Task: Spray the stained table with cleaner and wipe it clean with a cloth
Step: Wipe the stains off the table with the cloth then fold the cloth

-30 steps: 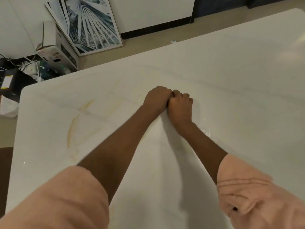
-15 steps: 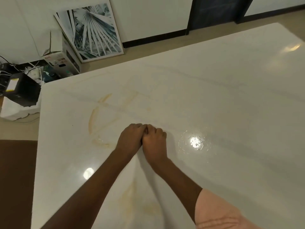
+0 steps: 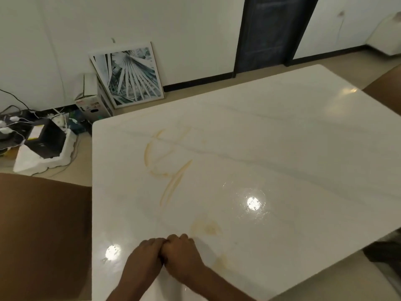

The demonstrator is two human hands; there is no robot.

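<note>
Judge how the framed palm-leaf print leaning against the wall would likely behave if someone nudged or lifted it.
The framed palm-leaf print stands tilted, its base on the floor and its top against the wall, so a nudge at the base could probably slide it flat. Its straight edges suggest it is stiff. It looks thin, so likely light; whether it is glazed and fragile cannot be told.

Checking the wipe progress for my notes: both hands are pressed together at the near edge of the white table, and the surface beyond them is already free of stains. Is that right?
Not quite. The head view shows the left hand and right hand together at the near edge of the white table, but yellowish stains are on the surface beyond them.
</note>
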